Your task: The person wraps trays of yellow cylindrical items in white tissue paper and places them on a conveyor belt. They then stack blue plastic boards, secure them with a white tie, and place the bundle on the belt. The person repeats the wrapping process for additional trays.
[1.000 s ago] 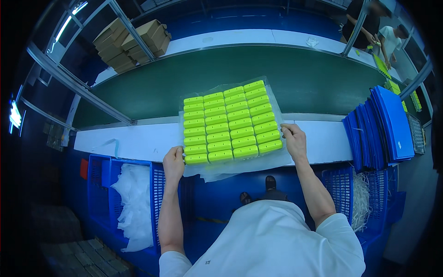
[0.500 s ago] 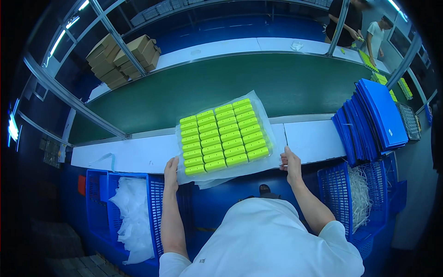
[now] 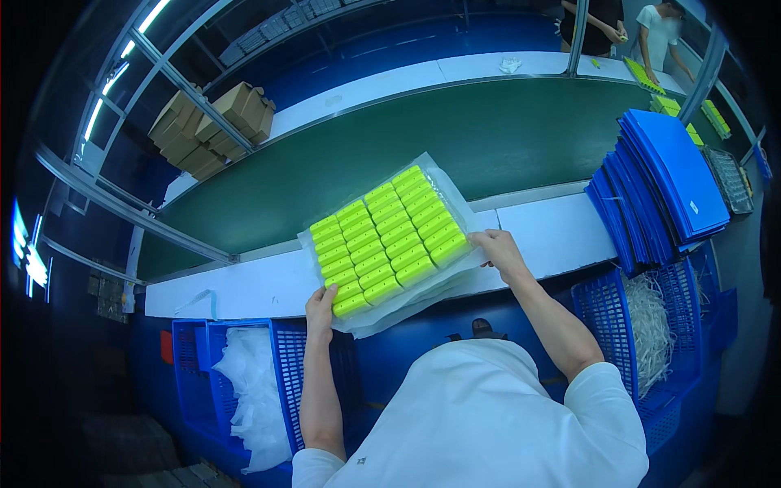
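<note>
Rows of bright yellow-green rectangular blocks (image 3: 381,241) sit in a shallow clear plastic tray (image 3: 452,213) with translucent sheeting (image 3: 399,311) under it. The tray lies tilted across the white bench, its near edge overhanging. My left hand (image 3: 320,311) is closed on its near left corner, thumb up on top beside a block. At the right edge, my right hand (image 3: 499,252) has its thumb and fingers closed on the tray's rim; some fingertips are hidden beneath.
A green conveyor belt (image 3: 342,191) runs behind the white bench (image 3: 553,232). Blue folders or sheets (image 3: 663,183) are stacked at right. Blue crates below hold white plastic bags (image 3: 254,390) and pale strips (image 3: 648,333). Cardboard boxes (image 3: 224,122) and two people stand beyond the belt.
My right hand has come in from beside the tray and closed on its right edge. The tray has turned counterclockwise, its right side swinging away from me. My left hand keeps its corner.
</note>
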### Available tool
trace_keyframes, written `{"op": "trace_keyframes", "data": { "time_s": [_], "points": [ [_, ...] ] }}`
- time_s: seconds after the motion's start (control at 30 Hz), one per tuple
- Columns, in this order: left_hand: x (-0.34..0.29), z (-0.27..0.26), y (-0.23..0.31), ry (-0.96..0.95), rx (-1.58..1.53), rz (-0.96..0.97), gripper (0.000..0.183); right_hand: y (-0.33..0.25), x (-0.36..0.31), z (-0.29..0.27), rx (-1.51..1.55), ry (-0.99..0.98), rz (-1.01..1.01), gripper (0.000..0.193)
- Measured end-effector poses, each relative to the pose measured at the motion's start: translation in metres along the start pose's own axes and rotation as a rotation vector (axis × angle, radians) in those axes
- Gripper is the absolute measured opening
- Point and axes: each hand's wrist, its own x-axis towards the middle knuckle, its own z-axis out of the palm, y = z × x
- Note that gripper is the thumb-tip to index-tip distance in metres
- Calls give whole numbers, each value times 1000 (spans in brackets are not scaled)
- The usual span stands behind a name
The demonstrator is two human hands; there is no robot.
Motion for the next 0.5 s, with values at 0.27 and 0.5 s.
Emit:
{"op": "trace_keyframes", "data": {
  "time_s": [0.27,0.5],
  "points": [
    [-8,-2,-9,286,563,114,63,24,14,-1,-328,142,-379,34],
    [0,23,-19,-76,-152,-46,57,48,52,26,-114,195,-531,30]
  ]
}}
